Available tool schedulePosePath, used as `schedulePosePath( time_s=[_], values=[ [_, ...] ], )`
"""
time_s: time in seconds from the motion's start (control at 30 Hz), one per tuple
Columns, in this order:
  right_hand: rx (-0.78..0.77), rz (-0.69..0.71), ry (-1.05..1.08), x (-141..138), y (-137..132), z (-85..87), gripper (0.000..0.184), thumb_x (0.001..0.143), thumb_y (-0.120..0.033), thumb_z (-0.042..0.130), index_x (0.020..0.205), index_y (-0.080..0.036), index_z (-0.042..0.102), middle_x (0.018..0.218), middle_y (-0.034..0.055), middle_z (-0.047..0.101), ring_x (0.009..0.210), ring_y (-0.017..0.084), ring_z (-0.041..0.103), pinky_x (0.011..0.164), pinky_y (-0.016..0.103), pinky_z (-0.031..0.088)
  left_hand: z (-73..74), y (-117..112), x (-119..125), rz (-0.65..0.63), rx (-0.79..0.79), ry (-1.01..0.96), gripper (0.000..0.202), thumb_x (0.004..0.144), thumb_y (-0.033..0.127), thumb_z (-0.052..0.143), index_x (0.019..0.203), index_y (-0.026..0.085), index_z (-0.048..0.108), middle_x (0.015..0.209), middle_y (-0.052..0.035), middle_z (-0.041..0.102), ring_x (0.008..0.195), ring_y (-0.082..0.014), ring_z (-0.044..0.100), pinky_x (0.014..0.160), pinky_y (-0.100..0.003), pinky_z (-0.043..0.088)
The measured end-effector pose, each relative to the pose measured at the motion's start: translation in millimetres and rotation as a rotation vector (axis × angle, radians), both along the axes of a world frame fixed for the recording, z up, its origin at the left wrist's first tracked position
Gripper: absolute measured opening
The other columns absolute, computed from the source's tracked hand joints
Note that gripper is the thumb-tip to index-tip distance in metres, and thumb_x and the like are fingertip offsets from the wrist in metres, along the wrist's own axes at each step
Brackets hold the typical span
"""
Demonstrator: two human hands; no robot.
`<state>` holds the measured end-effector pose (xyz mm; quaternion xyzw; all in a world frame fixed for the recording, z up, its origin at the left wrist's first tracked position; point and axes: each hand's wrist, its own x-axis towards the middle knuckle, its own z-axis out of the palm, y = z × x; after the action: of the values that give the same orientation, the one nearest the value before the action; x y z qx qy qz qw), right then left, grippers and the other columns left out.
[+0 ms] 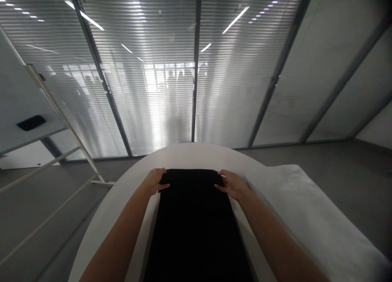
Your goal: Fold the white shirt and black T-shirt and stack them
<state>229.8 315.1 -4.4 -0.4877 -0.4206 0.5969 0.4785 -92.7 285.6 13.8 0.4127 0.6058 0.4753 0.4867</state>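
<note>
A long black cloth [196, 233] lies lengthwise on the white table, running from the bottom of the view towards the far side. Its far end looks doubled over into a flap. My left hand [155, 181] grips the left corner of that flap, thumb on the near side and fingers at the far edge. Opposite it, my right hand [230, 183] grips the right corner in the same way. The cloth is so dark that its folds and exact kind do not show.
The table [196, 151] is white with a curved far edge. White fabric [294, 204] is spread on the right. A whiteboard on a pale frame [70, 128], with a black eraser-like object [31, 122], stands at the left. Glass partitions with blinds [171, 110] rise beyond.
</note>
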Motion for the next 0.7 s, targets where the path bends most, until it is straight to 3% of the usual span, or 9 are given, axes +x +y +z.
schedulePosePath(
  time_s=[0.1,0.23,0.47,0.6,0.7],
  values=[
    [-0.247,-0.085,0.077,-3,-3,10.0,0.012,0.071,-0.017,0.065,0.071,-0.022,0.054,0.066,-0.0027,0.053,0.064,0.012,0.052,0.067,0.032,0.059,2.8,1,-5,0.029,-0.173,-0.092,0.013,0.077,0.03,0.062,0.075,0.02,0.053,0.067,0.0004,0.053,0.06,-0.0122,0.053,0.056,-0.028,0.055],
    [-0.279,-0.075,0.062,-6,-8,18.9,0.013,0.072,-0.016,0.069,0.073,-0.021,0.056,0.073,-0.0011,0.057,0.067,0.012,0.054,0.064,0.028,0.059,7.2,-1,-4,0.053,-0.279,-0.148,0.015,0.075,0.029,0.065,0.075,0.018,0.055,0.064,0.0016,0.053,0.053,-0.0099,0.051,0.049,-0.022,0.05],
    [-0.266,0.044,-0.118,-5,-15,26.0,0.02,0.077,-0.023,0.07,0.095,-0.021,0.061,0.099,0.0062,0.064,0.084,0.018,0.061,0.059,0.029,0.059,12.5,-8,1,-0.036,-0.257,-0.149,0.026,0.07,0.027,0.076,0.091,0.02,0.062,0.097,-0.0074,0.065,0.088,-0.0236,0.063,0.066,-0.039,0.061],
    [-0.175,0.123,-0.179,-5,-23,34.5,0.035,0.084,-0.034,0.065,0.117,-0.031,0.056,0.111,0.0072,0.062,0.09,0.022,0.061,0.061,0.039,0.062,16.5,-12,2,-0.099,-0.163,-0.147,0.036,0.076,0.029,0.073,0.109,0.024,0.057,0.117,-0.0092,0.063,0.104,-0.0281,0.062,0.071,-0.05,0.061],
    [-0.095,0.157,-0.228,-8,-26,37.4,0.036,0.088,-0.041,0.058,0.123,-0.035,0.055,0.12,0.0085,0.056,0.095,0.025,0.059,0.059,0.046,0.063,18.4,-15,4,-0.157,-0.113,-0.143,0.045,0.079,0.036,0.072,0.118,0.027,0.052,0.126,-0.0101,0.058,0.108,-0.0299,0.061,0.069,-0.053,0.061]
  ],
)
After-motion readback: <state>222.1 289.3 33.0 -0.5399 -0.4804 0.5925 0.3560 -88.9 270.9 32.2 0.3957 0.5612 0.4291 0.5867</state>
